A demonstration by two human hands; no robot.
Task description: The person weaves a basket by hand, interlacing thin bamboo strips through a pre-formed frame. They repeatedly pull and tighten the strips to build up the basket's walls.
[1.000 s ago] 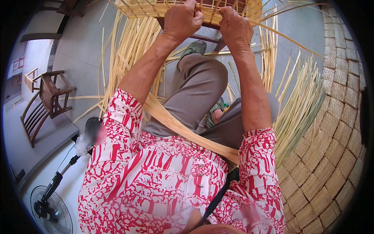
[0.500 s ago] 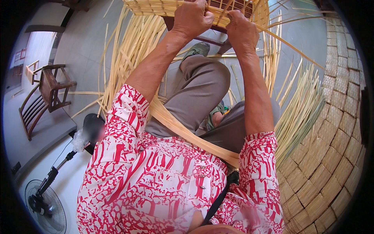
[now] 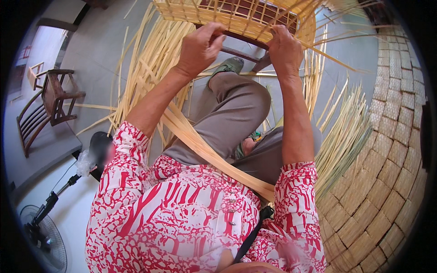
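An openwork basket of woven pale bamboo strips stands in front of me at the top, with loose strip ends sticking out to its right. At its near edge, my right hand pinches a strip by the basket's right corner. My left hand is beside the near edge, further left, its thumb apart from the bent fingers and nothing visible between them. Under the basket shows a dark wooden stand. Across my lap lies a flat bundle of pale strips.
Long loose strips spread over the floor on the left. A greener heap of strips lies at right, beside stacked woven blocks. A wooden chair and a fan are at far left.
My left hand has come off the basket's edge and moved left and toward me, its fingers loosening. My right hand stays at the right corner. The whole view has shifted slightly.
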